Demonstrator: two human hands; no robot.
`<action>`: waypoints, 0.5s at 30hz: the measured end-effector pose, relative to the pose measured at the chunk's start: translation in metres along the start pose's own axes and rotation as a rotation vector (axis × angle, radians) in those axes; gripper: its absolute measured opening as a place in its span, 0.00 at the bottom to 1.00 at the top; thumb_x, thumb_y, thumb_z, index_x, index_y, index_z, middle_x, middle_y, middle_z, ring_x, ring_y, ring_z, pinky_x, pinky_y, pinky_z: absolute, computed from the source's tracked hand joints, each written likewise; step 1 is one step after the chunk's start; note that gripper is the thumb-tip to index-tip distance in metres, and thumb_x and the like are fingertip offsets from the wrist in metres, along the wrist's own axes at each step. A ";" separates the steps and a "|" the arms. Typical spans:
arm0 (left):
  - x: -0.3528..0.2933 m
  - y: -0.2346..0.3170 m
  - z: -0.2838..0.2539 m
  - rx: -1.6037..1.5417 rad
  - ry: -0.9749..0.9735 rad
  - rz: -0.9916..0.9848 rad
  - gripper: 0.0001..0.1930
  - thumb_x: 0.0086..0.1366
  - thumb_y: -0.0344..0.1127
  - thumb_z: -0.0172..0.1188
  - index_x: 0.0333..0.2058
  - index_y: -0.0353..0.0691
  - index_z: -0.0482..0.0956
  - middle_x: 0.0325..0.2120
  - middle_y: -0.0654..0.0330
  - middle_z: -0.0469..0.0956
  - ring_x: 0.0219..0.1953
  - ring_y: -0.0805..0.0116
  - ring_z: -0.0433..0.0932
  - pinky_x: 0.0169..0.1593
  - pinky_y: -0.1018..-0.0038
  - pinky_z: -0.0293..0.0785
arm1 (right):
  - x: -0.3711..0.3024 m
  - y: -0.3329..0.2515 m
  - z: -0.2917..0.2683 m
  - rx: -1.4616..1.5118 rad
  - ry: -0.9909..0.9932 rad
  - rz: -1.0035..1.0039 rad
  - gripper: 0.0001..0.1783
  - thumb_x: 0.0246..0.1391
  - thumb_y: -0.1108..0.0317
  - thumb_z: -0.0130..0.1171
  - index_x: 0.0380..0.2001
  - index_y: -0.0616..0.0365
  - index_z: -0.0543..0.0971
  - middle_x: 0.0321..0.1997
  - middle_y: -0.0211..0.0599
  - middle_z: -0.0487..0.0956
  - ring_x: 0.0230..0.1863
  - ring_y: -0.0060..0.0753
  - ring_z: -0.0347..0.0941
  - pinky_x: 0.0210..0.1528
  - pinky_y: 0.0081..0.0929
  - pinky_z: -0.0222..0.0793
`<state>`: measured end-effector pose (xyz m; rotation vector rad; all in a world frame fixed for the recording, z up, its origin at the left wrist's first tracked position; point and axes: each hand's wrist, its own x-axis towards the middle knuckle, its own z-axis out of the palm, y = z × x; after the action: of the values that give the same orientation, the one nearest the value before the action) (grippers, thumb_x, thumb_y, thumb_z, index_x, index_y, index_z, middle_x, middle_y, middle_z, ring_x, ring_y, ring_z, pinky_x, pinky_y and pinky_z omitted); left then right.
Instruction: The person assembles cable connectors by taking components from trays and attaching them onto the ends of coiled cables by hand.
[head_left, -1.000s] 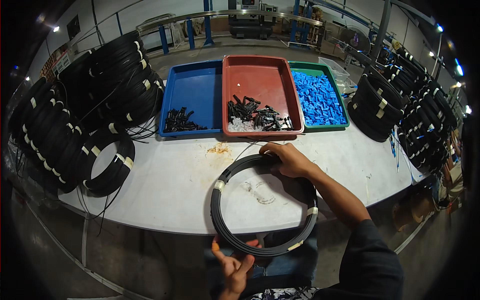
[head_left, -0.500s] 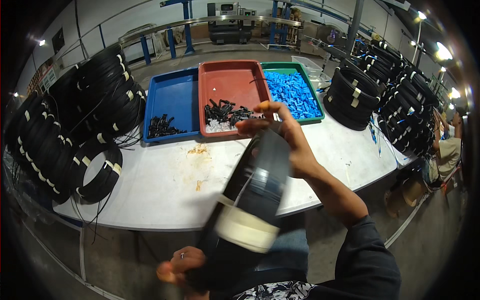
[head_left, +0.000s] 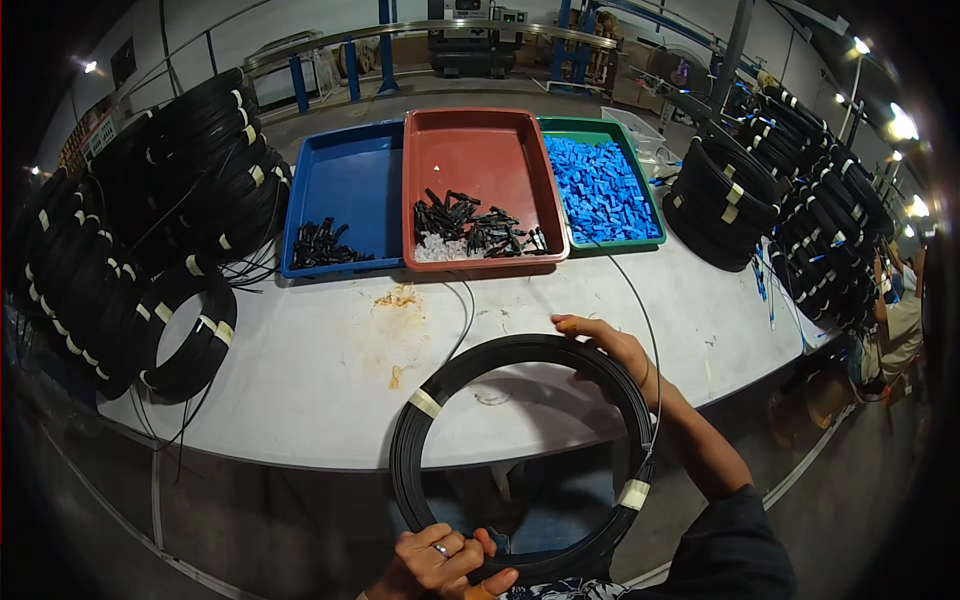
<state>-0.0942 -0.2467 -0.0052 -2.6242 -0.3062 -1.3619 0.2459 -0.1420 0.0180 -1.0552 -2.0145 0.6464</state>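
Note:
A coil of black cable point(head_left: 410, 455), bound with pale tape, is tilted over the table's front edge and faces me with its ring opening. My left hand point(head_left: 440, 558), a ring on one finger, is closed round the coil's near left rim. At the far right rim, my right hand point(head_left: 615, 350) grips the coil from outside, its index finger lying over the top; its other fingers are partly hidden behind the cable. Two loose cable ends rise from the coil, one toward the red tray point(head_left: 485, 265), the other arching up near the green tray point(head_left: 655, 240).
The red tray holds black connectors and small clear pieces. Blue connectors point(head_left: 600, 190) fill the green tray; a blue tray point(head_left: 350, 160) has black connectors. Stacked cable coils point(head_left: 215, 170) stand left, more coils point(head_left: 725, 200) right. A person point(head_left: 895, 310) is at far right.
The coil has turned from edge-on to face-on, showing its opening. My left hand has moved right along with it, and my right hand has shifted lower and slightly right.

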 end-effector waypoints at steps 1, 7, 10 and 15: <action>0.006 -0.001 0.013 0.008 0.134 -0.060 0.33 0.55 0.14 0.57 0.58 0.53 0.69 0.16 0.68 0.60 0.13 0.74 0.58 0.19 0.76 0.60 | -0.003 0.000 -0.006 -0.098 -0.035 0.029 0.37 0.49 0.78 0.65 0.65 0.59 0.68 0.68 0.43 0.71 0.54 0.41 0.75 0.56 0.32 0.74; 0.006 -0.009 0.031 0.085 0.015 0.033 0.39 0.57 0.15 0.61 0.64 0.53 0.63 0.20 0.68 0.68 0.16 0.75 0.64 0.22 0.76 0.64 | -0.037 0.030 -0.033 0.295 -0.084 0.252 0.35 0.50 0.85 0.62 0.63 0.59 0.69 0.64 0.42 0.74 0.55 0.36 0.75 0.53 0.30 0.75; -0.005 -0.009 0.046 0.166 -0.007 0.024 0.36 0.56 0.16 0.62 0.60 0.59 0.70 0.17 0.71 0.65 0.15 0.78 0.61 0.20 0.79 0.58 | -0.055 0.041 -0.059 0.713 -0.021 0.510 0.34 0.49 0.92 0.58 0.61 0.60 0.70 0.61 0.48 0.75 0.56 0.37 0.76 0.54 0.32 0.76; 0.001 -0.002 0.070 0.227 -0.058 -0.018 0.37 0.60 0.16 0.62 0.61 0.68 0.74 0.15 0.72 0.50 0.14 0.83 0.52 0.20 0.85 0.52 | -0.071 0.025 -0.079 1.206 0.637 0.744 0.34 0.45 0.89 0.48 0.59 0.58 0.70 0.61 0.49 0.75 0.48 0.36 0.78 0.49 0.47 0.76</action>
<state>-0.0389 -0.2273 -0.0446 -2.4807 -0.4646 -1.1810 0.3474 -0.1817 0.0188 -0.9728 -0.4044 1.4114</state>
